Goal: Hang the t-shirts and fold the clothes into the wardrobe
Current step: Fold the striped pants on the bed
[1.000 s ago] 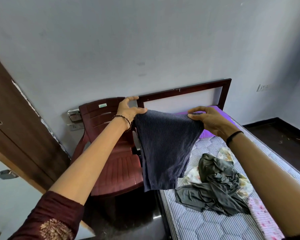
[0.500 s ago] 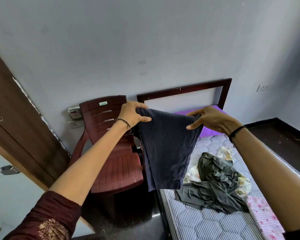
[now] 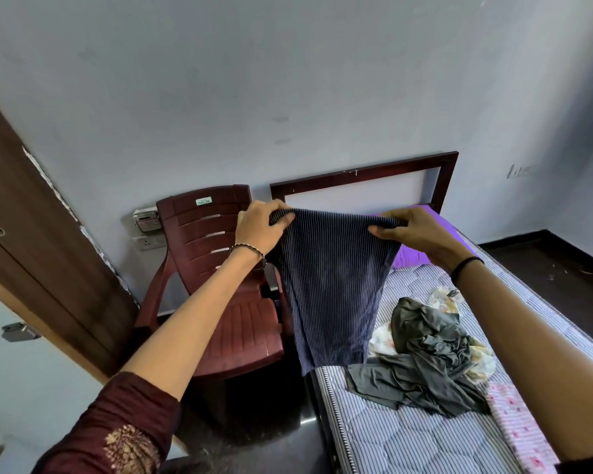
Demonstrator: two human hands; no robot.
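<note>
A dark blue pinstriped garment (image 3: 332, 289) hangs in the air between the chair and the bed. My left hand (image 3: 259, 227) pinches its top left corner. At the top right corner my right hand (image 3: 415, 232) grips the same edge, so the cloth hangs down flat. A crumpled dark grey garment (image 3: 425, 357) lies on the bed, on top of a pale floral cloth (image 3: 382, 340). A pink patterned cloth (image 3: 521, 429) lies near the bed's right side.
A maroon plastic chair (image 3: 220, 289) stands left of the striped mattress (image 3: 404, 439). Behind it is the dark wooden headboard (image 3: 363, 176) and a purple pillow (image 3: 411, 258). A brown wooden door (image 3: 31, 241) stands at the far left. Dark floor lies right of the bed.
Both hands have come a little closer together along the garment's top edge, and the garment hangs slightly higher and narrower than a second ago.
</note>
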